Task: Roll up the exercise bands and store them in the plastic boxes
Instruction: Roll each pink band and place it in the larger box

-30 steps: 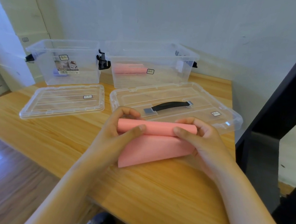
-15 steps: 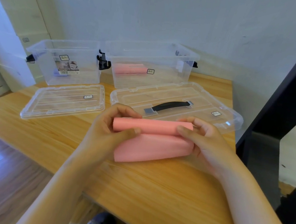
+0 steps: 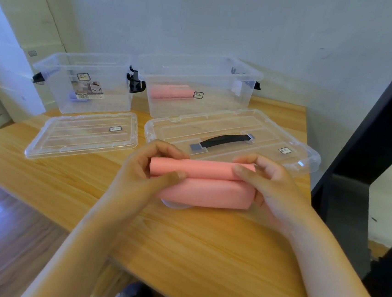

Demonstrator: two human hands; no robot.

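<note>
A pink exercise band (image 3: 201, 181) lies partly rolled on the wooden table (image 3: 204, 249), with a short flat tail still spread toward me. My left hand (image 3: 144, 172) grips the roll's left end, thumb on top. My right hand (image 3: 265, 186) pinches the right end. Two clear plastic boxes stand open at the back: the left box (image 3: 84, 82) holds a small purple item, and the right box (image 3: 196, 88) holds a rolled pink band (image 3: 169, 92).
Two clear lids lie in front of the boxes: a plain lid (image 3: 81, 135) on the left and a lid with a black handle (image 3: 227, 137) on the right, just beyond my hands. A dark frame (image 3: 370, 141) stands right of the table. The table's near edge runs diagonally at left.
The roll has grown and the flat tail has shortened toward me. Both hands kept their hold on the ends, turning the roll.
</note>
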